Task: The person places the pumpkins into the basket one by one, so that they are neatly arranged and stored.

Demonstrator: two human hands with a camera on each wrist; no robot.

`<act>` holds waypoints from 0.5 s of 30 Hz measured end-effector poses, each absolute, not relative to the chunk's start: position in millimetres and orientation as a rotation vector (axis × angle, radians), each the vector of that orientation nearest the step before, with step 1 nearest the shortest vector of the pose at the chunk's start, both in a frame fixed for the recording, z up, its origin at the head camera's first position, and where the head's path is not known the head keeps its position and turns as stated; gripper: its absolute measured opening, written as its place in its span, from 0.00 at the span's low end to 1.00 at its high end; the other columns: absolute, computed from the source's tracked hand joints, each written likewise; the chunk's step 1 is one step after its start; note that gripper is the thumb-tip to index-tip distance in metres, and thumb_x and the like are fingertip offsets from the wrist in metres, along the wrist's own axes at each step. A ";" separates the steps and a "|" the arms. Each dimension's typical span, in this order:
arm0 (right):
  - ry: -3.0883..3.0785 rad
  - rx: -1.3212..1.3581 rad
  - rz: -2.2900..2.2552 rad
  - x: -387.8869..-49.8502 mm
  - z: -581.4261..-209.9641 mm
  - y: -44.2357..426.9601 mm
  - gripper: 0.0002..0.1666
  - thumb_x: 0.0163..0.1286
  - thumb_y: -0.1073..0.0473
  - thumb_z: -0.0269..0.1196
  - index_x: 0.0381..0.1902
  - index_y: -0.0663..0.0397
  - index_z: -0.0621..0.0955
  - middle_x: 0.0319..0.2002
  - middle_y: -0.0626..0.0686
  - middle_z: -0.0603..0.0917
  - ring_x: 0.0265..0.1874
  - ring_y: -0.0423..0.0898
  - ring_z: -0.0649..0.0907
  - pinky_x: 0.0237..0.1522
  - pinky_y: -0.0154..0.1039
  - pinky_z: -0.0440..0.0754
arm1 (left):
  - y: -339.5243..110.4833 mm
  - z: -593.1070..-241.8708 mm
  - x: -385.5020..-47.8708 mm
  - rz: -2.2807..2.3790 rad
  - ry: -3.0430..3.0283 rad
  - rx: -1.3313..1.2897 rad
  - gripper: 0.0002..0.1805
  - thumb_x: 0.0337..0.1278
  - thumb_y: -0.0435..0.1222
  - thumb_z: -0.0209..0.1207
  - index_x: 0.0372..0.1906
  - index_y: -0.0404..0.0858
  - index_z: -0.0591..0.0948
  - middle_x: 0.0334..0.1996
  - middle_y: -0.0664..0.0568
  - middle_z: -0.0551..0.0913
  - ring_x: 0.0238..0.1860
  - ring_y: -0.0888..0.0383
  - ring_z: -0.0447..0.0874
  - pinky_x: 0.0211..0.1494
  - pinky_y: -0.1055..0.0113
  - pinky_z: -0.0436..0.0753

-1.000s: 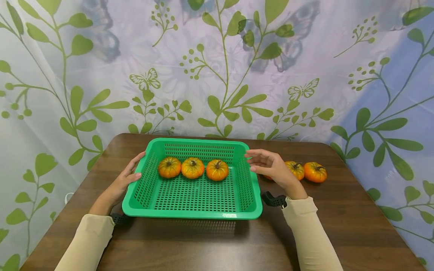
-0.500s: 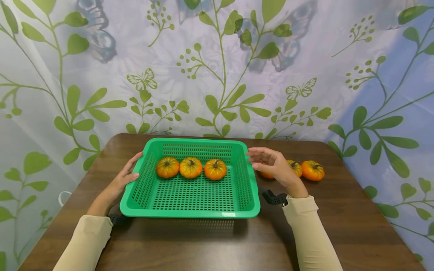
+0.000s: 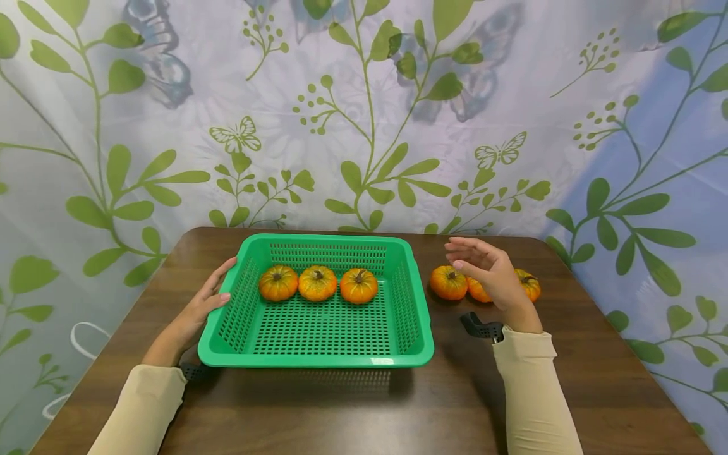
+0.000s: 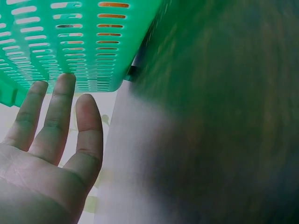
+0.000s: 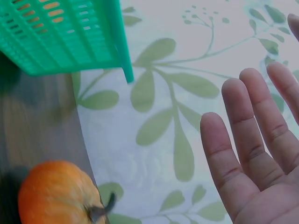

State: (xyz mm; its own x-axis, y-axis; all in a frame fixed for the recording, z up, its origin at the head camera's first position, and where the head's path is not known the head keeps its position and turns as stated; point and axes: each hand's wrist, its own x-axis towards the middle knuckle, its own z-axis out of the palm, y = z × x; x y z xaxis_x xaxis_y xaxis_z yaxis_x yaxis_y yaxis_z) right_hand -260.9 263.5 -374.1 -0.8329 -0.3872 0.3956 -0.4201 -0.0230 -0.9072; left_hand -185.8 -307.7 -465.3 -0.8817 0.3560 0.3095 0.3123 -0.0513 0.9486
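Observation:
A green basket (image 3: pixel 318 361) holds three orange-yellow pumpkins, the rightmost one (image 3: pixel 359 285) near its back wall. My left hand (image 3: pixel 196 315) rests at the basket's left side, thumb by the rim; in the left wrist view the extended fingers of the left hand (image 4: pixel 56 140) lie at the perforated wall (image 4: pixel 70 46). My right hand (image 3: pixel 495 278) is raised apart from the basket, above a row of pumpkins (image 3: pixel 448 282) on the table. The right wrist view shows the right hand (image 5: pixel 261 158) with straight fingers, holding nothing, and a pumpkin (image 5: pixel 60 193) below the basket (image 5: pixel 70 42).
The brown wooden table (image 3: pixel 318 417) carries the basket and the row of pumpkins at its right. Behind it hangs a patterned cloth (image 3: pixel 318 126) with green leaves and butterflies. A white cord (image 3: pixel 85 341) shows beyond the table's left edge.
My right hand has left the basket's right rim and moved right, over the table pumpkins, uncovering the nearest one. My left hand stays at the basket's left side.

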 end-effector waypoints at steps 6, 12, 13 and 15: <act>-2.137 0.791 2.061 -254.1 -370.6 277.3 0.25 0.78 0.77 0.60 0.71 0.71 0.78 0.59 0.49 0.88 0.57 0.45 0.86 0.59 0.35 0.84 | -307.0 -464.9 -186.7 2.106 2.162 0.723 0.37 0.85 0.32 0.41 0.90 0.54 0.51 0.77 0.70 0.62 0.67 0.70 0.73 0.61 0.74 0.79; -2.061 0.693 2.072 -250.2 -368.1 289.0 0.23 0.79 0.76 0.60 0.69 0.73 0.79 0.56 0.47 0.89 0.53 0.42 0.88 0.58 0.33 0.84 | -305.8 -464.9 -186.6 2.119 2.144 0.709 0.37 0.85 0.32 0.41 0.90 0.53 0.50 0.78 0.71 0.58 0.69 0.70 0.71 0.62 0.75 0.78; -2.044 0.674 2.078 -250.1 -368.1 291.0 0.23 0.78 0.76 0.60 0.68 0.74 0.78 0.55 0.48 0.89 0.52 0.42 0.88 0.58 0.33 0.84 | -305.8 -465.2 -186.6 2.122 2.144 0.710 0.37 0.85 0.32 0.41 0.90 0.53 0.51 0.78 0.71 0.58 0.69 0.70 0.71 0.62 0.75 0.78; -2.027 0.628 2.066 -250.3 -368.9 295.3 0.22 0.78 0.76 0.62 0.68 0.75 0.79 0.54 0.48 0.90 0.51 0.42 0.89 0.57 0.32 0.84 | -305.7 -465.8 -186.8 2.127 2.146 0.714 0.37 0.85 0.32 0.41 0.90 0.54 0.51 0.77 0.71 0.59 0.68 0.70 0.71 0.62 0.75 0.78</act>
State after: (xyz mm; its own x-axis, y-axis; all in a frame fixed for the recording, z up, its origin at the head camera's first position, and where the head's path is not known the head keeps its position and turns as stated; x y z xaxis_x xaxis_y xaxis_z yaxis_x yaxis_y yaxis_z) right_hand -250.3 295.3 -368.9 -0.8946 -0.1631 0.4159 -0.4127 -0.0547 -0.9092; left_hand -186.8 -305.7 -465.8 -0.8935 0.3430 0.2899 0.2929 -0.0444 0.9551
